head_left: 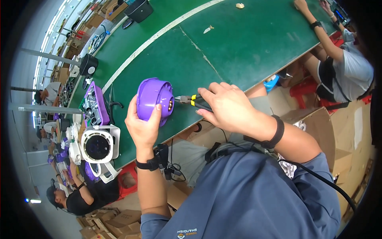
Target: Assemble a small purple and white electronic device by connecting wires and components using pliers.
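My left hand [144, 125] grips a round purple plastic housing [151, 97] above the near edge of the green table, thumb across its front. The housing is tilted so that its hub, with small brass-coloured parts [171, 105], faces right. My right hand [227, 104] is closed around pliers [199, 101] with black and yellow handles. Their metal jaws point left and reach close to the hub; whether they touch it or pinch anything I cannot tell.
Left on the green table [238, 51] stand a purple tray [104, 105] of grey parts and a white housing with a bracket [115, 143]. Black bins [139, 10] line the far side. Co-workers sit at the right [350, 67] and lower left [85, 195].
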Tool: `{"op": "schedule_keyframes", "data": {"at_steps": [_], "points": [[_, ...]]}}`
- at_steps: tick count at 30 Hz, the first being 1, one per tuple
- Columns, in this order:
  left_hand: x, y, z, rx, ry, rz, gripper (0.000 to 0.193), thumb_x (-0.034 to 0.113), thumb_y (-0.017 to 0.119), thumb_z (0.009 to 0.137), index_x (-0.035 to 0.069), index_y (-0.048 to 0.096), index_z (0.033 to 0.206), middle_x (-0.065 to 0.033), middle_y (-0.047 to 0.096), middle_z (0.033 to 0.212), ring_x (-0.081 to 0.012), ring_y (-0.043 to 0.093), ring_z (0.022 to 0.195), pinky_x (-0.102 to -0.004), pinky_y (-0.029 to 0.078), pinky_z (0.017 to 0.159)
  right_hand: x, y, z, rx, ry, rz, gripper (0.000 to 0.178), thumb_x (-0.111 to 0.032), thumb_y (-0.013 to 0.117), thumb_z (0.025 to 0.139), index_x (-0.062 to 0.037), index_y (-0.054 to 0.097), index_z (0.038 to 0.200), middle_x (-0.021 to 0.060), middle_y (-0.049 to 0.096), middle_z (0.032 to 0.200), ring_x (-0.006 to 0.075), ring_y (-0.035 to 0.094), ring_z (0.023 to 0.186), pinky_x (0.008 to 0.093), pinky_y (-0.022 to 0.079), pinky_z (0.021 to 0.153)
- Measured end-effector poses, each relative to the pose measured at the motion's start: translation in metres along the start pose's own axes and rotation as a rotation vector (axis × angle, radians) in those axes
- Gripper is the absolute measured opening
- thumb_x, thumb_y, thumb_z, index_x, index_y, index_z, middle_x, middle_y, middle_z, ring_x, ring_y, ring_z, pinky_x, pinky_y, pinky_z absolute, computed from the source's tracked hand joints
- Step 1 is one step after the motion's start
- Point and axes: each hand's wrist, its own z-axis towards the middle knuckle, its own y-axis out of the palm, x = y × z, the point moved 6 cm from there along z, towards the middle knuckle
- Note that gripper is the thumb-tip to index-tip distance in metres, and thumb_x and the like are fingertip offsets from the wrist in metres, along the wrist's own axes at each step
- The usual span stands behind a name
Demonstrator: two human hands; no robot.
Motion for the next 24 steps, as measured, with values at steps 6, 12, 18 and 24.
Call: {"op": "schedule_keyframes", "data": {"at_steps": [6,12,18,24], "points": [[0.001,-0.001,0.014,-0.034,0.022,-0.028,0.049,0.014,0.080,0.084,-0.006,0.063,0.124,-0.0127,0.072,0.108,-0.0172,0.068,0.093,-0.0311,0.055,0.086,-0.008,-0.002,0.005,0.179,-0.107,-0.085,0.044,-0.035,0.075,0.084,-0.0021,0.066,0.112,0.0107,0.063,0.092,0.0274,0.063,0.089,0.0405,0.049,0.075],[-0.005,-0.002,0.016,-0.049,-0.008,-0.057,0.050,0.014,0.080,0.084,-0.007,0.062,0.125,-0.0128,0.072,0.108,-0.0169,0.068,0.094,-0.0307,0.055,0.087,-0.011,0.002,0.011,0.095,-0.066,-0.106,0.053,-0.035,0.076,0.084,-0.0029,0.063,0.125,0.0090,0.062,0.099,0.0268,0.061,0.094,0.0406,0.047,0.082],[-0.007,-0.001,0.019,-0.063,0.008,-0.050,0.051,0.015,0.080,0.083,-0.006,0.062,0.126,-0.0130,0.072,0.108,-0.0169,0.068,0.093,-0.0307,0.055,0.086,-0.013,0.005,0.016,0.104,-0.083,-0.118,0.052,-0.035,0.075,0.085,-0.0022,0.063,0.124,0.0096,0.062,0.098,0.0270,0.061,0.092,0.0405,0.049,0.079],[0.003,0.003,0.017,-0.061,-0.030,-0.081,0.052,0.015,0.082,0.081,-0.006,0.062,0.124,-0.0134,0.072,0.108,-0.0178,0.069,0.093,-0.0309,0.056,0.086,-0.015,0.010,0.022,0.065,-0.113,-0.177,0.049,-0.036,0.075,0.084,-0.0018,0.064,0.118,0.0093,0.061,0.090,0.0262,0.064,0.080,0.0380,0.055,0.068]]}}
